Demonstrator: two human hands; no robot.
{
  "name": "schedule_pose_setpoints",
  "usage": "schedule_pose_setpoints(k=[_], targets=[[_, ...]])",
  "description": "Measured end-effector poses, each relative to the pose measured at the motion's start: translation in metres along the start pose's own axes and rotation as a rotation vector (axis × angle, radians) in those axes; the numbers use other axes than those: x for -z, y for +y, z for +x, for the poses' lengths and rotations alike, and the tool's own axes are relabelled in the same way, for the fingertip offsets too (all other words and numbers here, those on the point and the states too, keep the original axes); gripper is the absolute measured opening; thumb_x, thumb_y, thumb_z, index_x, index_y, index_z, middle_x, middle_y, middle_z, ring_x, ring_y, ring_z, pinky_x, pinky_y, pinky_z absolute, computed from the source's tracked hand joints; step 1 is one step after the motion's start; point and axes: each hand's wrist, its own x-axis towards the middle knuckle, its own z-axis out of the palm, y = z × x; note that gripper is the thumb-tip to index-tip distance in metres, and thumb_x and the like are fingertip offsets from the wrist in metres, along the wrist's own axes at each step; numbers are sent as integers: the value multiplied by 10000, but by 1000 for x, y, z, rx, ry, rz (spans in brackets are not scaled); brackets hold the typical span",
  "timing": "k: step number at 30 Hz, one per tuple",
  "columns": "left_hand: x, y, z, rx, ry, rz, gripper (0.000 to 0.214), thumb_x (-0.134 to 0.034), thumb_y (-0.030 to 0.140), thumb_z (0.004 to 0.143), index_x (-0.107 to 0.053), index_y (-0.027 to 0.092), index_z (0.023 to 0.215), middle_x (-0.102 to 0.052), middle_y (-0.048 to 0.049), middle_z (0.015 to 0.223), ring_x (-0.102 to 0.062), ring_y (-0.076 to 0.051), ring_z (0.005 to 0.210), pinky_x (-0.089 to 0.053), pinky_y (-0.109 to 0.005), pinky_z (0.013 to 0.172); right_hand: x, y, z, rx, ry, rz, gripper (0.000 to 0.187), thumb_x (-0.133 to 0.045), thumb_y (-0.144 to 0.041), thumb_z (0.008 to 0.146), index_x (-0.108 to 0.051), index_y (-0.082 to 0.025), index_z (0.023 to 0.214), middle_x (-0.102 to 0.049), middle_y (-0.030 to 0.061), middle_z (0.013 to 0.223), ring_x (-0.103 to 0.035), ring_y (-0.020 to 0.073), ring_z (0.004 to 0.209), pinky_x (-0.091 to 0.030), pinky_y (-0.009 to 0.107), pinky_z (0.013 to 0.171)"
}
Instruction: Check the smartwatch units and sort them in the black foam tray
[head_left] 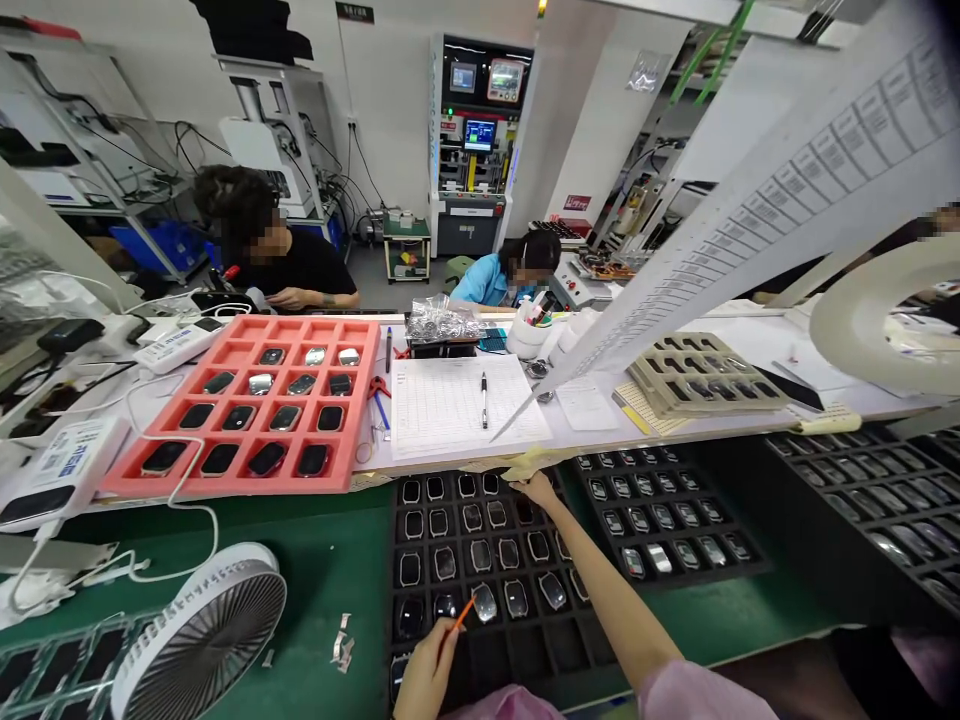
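Note:
My left hand (pixel 426 670) is at the bottom centre, fingers pinched on a thin orange stick (pixel 463 612) whose tip points at a watch case in the black tray (pixel 480 640). My right hand (pixel 537 489) reaches forward over the same tray to its far edge, where it touches a scrap of yellowish tape (pixel 525 463) on the white shelf's front lip. Its fingers are curled round the scrap's edge. The black tray holds several shiny watch cases in rows.
A red foam tray (pixel 240 478) of watch cases sits on the left of the shelf, with a paper form and a pen (pixel 484 398) beside it. A second black tray (pixel 660 525) lies to the right. A white fan (pixel 196 630) stands lower left. Two people work beyond.

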Motion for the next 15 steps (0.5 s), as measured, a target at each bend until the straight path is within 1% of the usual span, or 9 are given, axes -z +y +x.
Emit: schedule_pose_setpoints(k=[2, 3, 5, 7, 10, 12, 15], targets=[[0, 3, 7, 3, 34, -24, 419, -302, 535, 906, -569, 235, 1025, -678, -28, 870, -627, -176, 816, -457, -262, 758, -1, 3, -6, -46, 2, 124, 357, -658, -410, 799, -616, -166, 1056, -670, 72, 988, -632, 219, 873, -531, 387, 754], [1, 6, 11, 6, 49, -42, 458, -297, 564, 898, -563, 227, 1058, -657, -17, 793, -611, -170, 744, -452, -256, 701, -1, 4, -10, -72, 10, 192, 382, -687, -438, 751, -633, -171, 1019, -687, 67, 924, -635, 229, 844, -527, 384, 736], [2, 14, 17, 10, 69, -84, 545, -279, 620, 880, -563, 199, 1081, -550, 23, 616, -530, -151, 587, -403, -241, 577, -3, 3, -24, -124, 33, 325, 411, -714, -485, 677, -657, -176, 942, -695, 51, 807, -633, 237, 783, -516, 382, 712], [6, 26, 24, -11, 73, -125, 576, -292, 643, 867, -585, 179, 1042, -444, 51, 550, -446, -131, 526, -344, -231, 527, -4, -2, -42, -179, 46, 463, 421, -718, -517, 641, -665, -172, 876, -682, 42, 753, -621, 222, 730, -509, 378, 693], [12, 49, 32, -64, 67, -197, 532, -356, 629, 857, -612, 174, 958, -410, 56, 571, -398, -112, 535, -313, -222, 520, -11, -18, -76, -260, 11, 669, 437, -745, -529, 603, -663, -169, 837, -668, 57, 787, -595, 189, 671, -500, 351, 619], [14, 64, 38, -76, 41, -254, 513, -381, 623, 850, -613, 168, 895, -377, 66, 556, -354, -99, 511, -281, -212, 491, -17, -33, -101, -308, -50, 789, 434, -763, -502, 611, -664, -171, 874, -656, 55, 794, -583, 166, 645, -484, 318, 577], [14, 80, 44, -32, -30, -343, 513, -437, 651, 800, -588, 160, 794, -321, 89, 514, -286, -77, 461, -229, -197, 446, -25, -59, -133, -370, -137, 931, 392, -799, -448, 603, -651, -188, 855, -618, 11, 696, -544, 129, 561, -449, 273, 520]])
